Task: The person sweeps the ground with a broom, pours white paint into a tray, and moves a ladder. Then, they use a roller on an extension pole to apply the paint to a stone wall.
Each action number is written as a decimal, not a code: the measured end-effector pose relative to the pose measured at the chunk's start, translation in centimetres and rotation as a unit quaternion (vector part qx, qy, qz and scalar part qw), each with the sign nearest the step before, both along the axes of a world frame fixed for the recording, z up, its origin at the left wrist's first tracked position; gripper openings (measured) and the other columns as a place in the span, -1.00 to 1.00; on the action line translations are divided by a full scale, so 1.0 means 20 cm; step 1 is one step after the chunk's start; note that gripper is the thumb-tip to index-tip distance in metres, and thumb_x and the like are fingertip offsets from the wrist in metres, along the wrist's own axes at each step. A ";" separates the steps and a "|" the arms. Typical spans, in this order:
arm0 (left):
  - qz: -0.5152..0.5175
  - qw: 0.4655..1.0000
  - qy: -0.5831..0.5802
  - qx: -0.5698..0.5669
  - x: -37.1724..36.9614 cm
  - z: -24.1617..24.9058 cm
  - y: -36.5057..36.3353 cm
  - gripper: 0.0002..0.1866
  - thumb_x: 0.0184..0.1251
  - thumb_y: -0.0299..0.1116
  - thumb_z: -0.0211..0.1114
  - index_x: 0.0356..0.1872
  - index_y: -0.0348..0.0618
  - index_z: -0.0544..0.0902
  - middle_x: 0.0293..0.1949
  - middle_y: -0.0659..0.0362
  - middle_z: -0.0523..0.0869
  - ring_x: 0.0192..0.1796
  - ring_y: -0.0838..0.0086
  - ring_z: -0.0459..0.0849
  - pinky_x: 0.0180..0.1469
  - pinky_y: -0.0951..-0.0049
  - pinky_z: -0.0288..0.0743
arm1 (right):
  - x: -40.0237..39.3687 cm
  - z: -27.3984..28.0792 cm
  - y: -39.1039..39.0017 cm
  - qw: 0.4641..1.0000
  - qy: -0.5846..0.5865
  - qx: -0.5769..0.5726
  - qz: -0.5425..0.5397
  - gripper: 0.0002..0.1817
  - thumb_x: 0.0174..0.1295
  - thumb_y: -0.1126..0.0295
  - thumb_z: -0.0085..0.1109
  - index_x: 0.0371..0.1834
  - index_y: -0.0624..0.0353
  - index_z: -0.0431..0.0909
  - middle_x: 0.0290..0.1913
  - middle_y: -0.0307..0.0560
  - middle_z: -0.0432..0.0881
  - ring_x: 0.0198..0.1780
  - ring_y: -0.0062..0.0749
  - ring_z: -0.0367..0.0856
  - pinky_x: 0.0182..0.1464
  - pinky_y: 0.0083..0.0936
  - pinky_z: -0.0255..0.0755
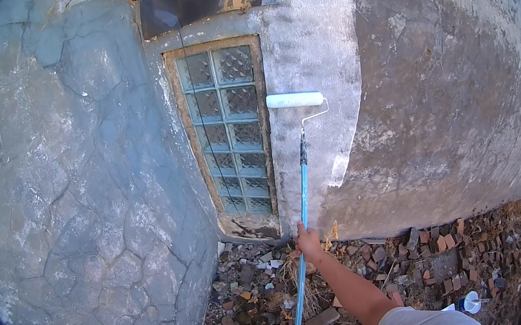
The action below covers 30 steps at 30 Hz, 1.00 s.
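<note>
My right hand is closed around the blue pole of a paint roller. The pole slants up from the bottom of the view to a bent wire frame. At its end the white roller sleeve lies against the wall, just right of the glass-block window. A strip of fresh white paint runs down the wall around the roller. Its lower right part ends in a ragged patch. My left hand is out of view.
Bare, stained wall curves away to the right. On the left stands a cracked blue-grey wall. Broken bricks and rubble cover the ground. A white bucket sits at lower right. A thin dark cable hangs before the window.
</note>
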State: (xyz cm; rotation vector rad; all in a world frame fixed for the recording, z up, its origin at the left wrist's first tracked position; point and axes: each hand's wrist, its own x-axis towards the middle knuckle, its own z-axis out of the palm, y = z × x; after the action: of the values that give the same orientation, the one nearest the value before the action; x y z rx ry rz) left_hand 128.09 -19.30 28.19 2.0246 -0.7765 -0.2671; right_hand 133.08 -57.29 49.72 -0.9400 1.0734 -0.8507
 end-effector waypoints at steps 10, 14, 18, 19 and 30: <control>0.000 0.998 0.047 0.041 0.05 -0.01 0.21 -0.48 0.45 -0.05 -0.04 -0.69 -0.17 0.36 -0.76 0.20 0.19 -0.66 0.44 0.07 -0.55 0.27 0.07 | 0.03 -0.09 0.11 0.994 -0.056 0.086 0.022 -0.58 0.35 -0.05 -0.08 -0.46 0.04 0.21 -0.71 -0.32 0.15 -0.76 -0.58 0.11 -0.74 -0.51 0.07; -0.004 0.996 0.069 0.048 0.07 -0.03 0.26 -0.48 0.45 -0.05 -0.04 -0.69 -0.18 0.37 -0.76 0.20 0.19 -0.66 0.44 0.08 -0.55 0.26 0.08 | 0.09 0.18 0.03 0.995 -0.078 0.068 0.013 -0.58 0.35 -0.06 -0.08 -0.45 0.03 0.22 -0.71 -0.34 0.14 -0.76 -0.60 0.10 -0.73 -0.54 0.05; -0.069 0.985 0.159 0.020 0.10 -0.20 0.20 -0.52 0.44 -0.07 -0.01 -0.64 -0.20 0.42 -0.73 0.18 0.28 -0.65 0.40 0.15 -0.53 0.24 0.13 | 0.10 0.35 -0.05 0.996 -0.094 0.003 0.012 -0.58 0.36 -0.06 -0.08 -0.46 0.03 0.22 -0.70 -0.36 0.13 -0.76 -0.61 0.09 -0.74 -0.56 0.04; -0.070 0.984 0.162 0.019 0.07 -0.20 0.19 -0.52 0.44 -0.07 -0.01 -0.64 -0.20 0.42 -0.73 0.18 0.28 -0.65 0.40 0.15 -0.53 0.24 0.13 | 0.09 0.37 -0.06 0.996 -0.087 -0.017 0.009 -0.58 0.36 -0.05 -0.08 -0.47 0.03 0.22 -0.71 -0.36 0.14 -0.76 -0.61 0.09 -0.75 -0.57 0.04; -0.048 0.800 0.579 -0.151 0.17 -0.52 0.39 -0.68 0.41 -0.22 0.08 0.06 -0.16 0.50 -0.56 0.16 0.42 -0.60 0.46 0.26 -0.48 0.30 0.31 | 0.13 -0.22 0.10 0.996 0.064 -0.040 -0.049 -0.51 0.38 0.06 -0.07 -0.61 0.20 0.29 -0.78 -0.24 0.28 -0.83 -0.50 0.25 -0.80 -0.46 0.19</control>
State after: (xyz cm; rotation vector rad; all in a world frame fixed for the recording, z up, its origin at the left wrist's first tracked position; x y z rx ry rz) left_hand 131.51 -11.47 17.77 1.1505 -0.0935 -1.2114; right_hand 135.76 -55.31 45.38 -1.0256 1.2106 -0.9293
